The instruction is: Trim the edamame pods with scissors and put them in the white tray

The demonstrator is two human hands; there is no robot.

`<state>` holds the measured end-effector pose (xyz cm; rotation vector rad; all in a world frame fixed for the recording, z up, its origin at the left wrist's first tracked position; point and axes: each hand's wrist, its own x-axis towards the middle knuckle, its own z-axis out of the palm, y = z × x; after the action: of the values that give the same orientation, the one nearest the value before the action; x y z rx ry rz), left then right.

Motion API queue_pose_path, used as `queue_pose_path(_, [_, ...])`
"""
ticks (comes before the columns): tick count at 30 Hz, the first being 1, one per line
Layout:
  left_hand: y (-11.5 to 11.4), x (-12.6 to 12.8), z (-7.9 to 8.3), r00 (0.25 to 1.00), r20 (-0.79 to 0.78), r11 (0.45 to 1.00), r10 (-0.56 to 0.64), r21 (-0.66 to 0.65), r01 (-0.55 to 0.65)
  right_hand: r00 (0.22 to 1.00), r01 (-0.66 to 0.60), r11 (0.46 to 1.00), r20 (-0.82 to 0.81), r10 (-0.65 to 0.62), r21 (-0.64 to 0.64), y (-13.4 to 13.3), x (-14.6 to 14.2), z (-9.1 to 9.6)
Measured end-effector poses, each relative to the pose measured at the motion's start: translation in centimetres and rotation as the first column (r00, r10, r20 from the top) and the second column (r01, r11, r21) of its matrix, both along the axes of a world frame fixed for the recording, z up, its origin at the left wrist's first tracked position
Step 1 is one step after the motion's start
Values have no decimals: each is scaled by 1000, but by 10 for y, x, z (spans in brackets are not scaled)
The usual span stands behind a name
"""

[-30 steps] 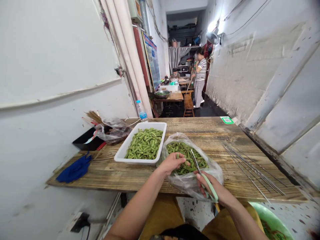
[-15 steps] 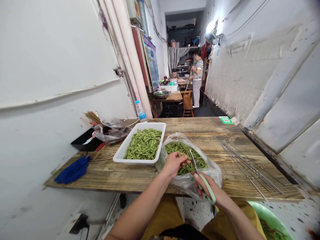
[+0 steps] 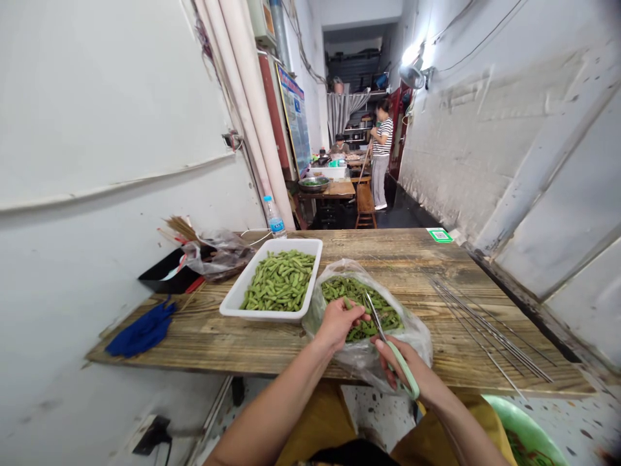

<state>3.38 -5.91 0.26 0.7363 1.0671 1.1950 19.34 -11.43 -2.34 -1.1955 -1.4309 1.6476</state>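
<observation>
Pale green handles are fitted to the scissors (image 3: 379, 328), which are gripped in the right hand (image 3: 417, 366). The right forearm is brought in from the lower right and angled up and to the left; the fingers are curled about the handles, and the blades are directed forward and to the left, over the edamame pods in the bag (image 3: 385, 315). The blades are set close together; a small gap at the tips cannot be ruled out.

The left forearm is extended from the lower edge, sloped up and to the right. The left hand (image 3: 339, 323) is held just left of the blades, with the thumb and fingers pinched together on a single edamame pod (image 3: 347, 302), one green end of which is exposed above the fingers. The rest of that pod is hidden by the hand.

Both hands are positioned above the near part of the clear plastic bag (image 3: 361, 362), which is spread open on the wooden table (image 3: 208, 340). A white rectangular tray (image 3: 266, 315), filled with edamame pods (image 3: 279, 281), is placed just left of the bag. Thin metal skewers (image 3: 495, 329) are laid lengthwise on the right side of the table. A blue cloth (image 3: 140, 333) is left near the table's left end.
</observation>
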Motion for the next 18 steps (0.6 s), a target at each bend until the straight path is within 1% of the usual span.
queue_pose_path(4, [-1,-1,-4,1000,-17,1000,-8,-7,8,1000,18,994,-4,-18,-106,3,0,-8])
queue_pose_path(7, [2,-12,-2,999,-38,999,38,28,-36,1000,11,995,-4,-12,-99,3,2,-11])
queue_pose_path(9, [10,-30,5,986,-105,987,131,104,-120,1000,25,996,-8,-25,-84,2,6,-12])
queue_pose_path(10, [15,-43,10,963,-173,970,206,165,-178,999,37,996,-11,-37,-79,2,9,-12])
queue_pose_path(11, [21,-58,16,915,-268,941,301,241,-239,999,51,996,-13,-52,-78,1,12,-12])
queue_pose_path(12, [28,-75,23,825,-383,896,415,330,-298,998,67,994,-15,-69,-80,0,16,-12])
queue_pose_path(13, [35,-93,30,686,-504,841,526,429,-330,996,84,993,-20,-86,-84,0,19,-12])
queue_pose_path(14, [41,-111,38,503,-615,793,607,510,-333,994,100,991,-31,-103,-91,0,22,-11])
queue_pose_path(15, [48,-126,45,337,-705,781,624,546,-302,991,117,988,-47,-122,-98,0,25,-11])
queue_pose_path(16, [53,-139,52,221,-784,812,580,536,-231,988,136,985,-63,-143,-103,0,27,-10])
queue_pose_path(17, [58,-146,58,132,-854,861,504,483,-162,984,152,983,-78,-160,-105,0,29,-8])
queue_pose_path(18, [61,-149,62,59,-895,894,443,435,-108,980,168,980,-89,-178,-106,1,30,-7])
